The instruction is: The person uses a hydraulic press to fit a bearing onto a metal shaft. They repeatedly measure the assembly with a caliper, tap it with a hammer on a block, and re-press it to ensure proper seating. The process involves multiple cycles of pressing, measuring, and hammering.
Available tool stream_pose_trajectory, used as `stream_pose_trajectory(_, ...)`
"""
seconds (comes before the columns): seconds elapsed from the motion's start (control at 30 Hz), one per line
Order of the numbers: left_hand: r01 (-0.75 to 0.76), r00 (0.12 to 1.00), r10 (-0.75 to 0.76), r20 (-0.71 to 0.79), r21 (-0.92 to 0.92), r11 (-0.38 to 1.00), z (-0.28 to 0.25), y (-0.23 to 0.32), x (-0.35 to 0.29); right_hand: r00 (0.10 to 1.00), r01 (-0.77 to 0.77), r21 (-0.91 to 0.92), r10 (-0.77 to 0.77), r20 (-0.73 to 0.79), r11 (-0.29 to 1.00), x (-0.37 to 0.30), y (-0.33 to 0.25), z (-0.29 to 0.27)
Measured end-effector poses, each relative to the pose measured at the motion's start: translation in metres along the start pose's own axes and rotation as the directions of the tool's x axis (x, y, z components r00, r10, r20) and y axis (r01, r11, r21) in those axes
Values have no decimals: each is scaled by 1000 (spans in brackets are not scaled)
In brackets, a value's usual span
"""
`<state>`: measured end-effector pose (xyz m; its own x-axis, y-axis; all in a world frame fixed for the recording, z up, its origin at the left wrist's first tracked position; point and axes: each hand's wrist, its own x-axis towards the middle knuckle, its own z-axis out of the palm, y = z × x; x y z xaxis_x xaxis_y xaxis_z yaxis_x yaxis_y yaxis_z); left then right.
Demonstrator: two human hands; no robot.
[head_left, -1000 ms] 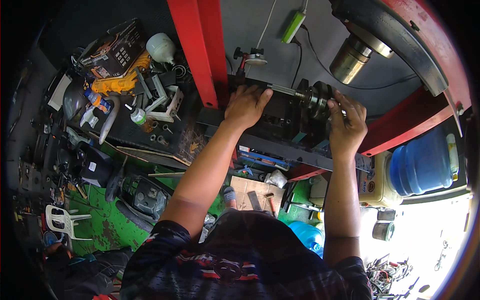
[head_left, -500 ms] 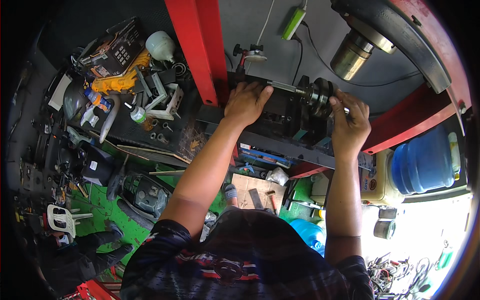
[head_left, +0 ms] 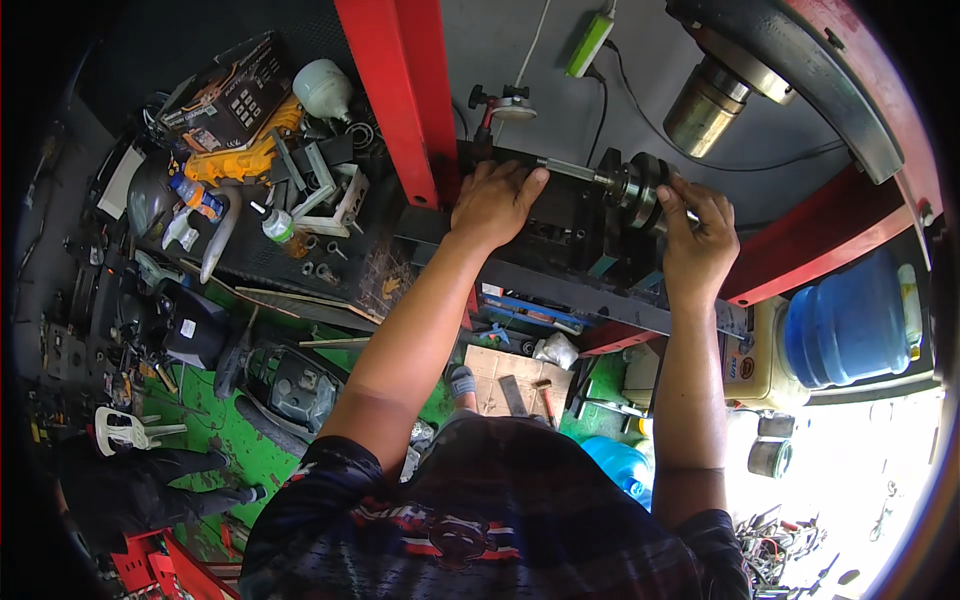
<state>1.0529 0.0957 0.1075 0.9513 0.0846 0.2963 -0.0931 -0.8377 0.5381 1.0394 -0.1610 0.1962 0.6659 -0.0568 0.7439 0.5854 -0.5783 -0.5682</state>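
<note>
A motorcycle-type crankshaft (head_left: 634, 192) with round metal webs lies across dark upright supports (head_left: 603, 225) on the press bed. Its long silver shaft end (head_left: 570, 170) points left. My right hand (head_left: 697, 235) is closed around the crankshaft's right end, thumb and fingers pinching it beside the webs. My left hand (head_left: 493, 205) lies with fingers stretched over the dark bed near the red post, its thumb close to the tip of the shaft; whether they touch I cannot tell. Just beyond it stands a dial gauge (head_left: 514, 110) on a holder with black knobs.
A red press post (head_left: 400, 100) rises left of my hands; a metal press ram (head_left: 706, 108) hangs at upper right. The left bench holds a box (head_left: 228, 95), a glue-like bottle (head_left: 278, 228) and loose nuts. A blue water jug (head_left: 840, 325) stands right. Another person (head_left: 150, 490) is at lower left.
My hands and the crankshaft keep nearly the same place, with only a slight shift of the view. The other person at lower left has shifted, legs now stretched differently near the white chair.
</note>
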Motion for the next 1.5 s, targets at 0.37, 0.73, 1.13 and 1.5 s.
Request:
stream_pose_trajectory(0.37, 16, 1000, -16, 2, -12, 1000, -2, 2, -2, 988, 107, 10, -105, -115, 994, 11, -21, -10)
stream_pose_trajectory(0.73, 30, 999, -29, 26, -19, 999, -2, 2, -1, 998, -13, 52, 16, -60, 999, 5, -21, -11)
stream_pose_trajectory(1.13, 8, 1000, -8, -22, -3, 1000, -1, 4, -2, 998, -55, 0, 55, 16, 999, 5, -9, -4)
stream_pose_trajectory(1.5, 21, 1000, -21, -23, -11, 1000, -4, 7, -3, 991, 25, 43, -19, -133, 999, 15, -30, -16)
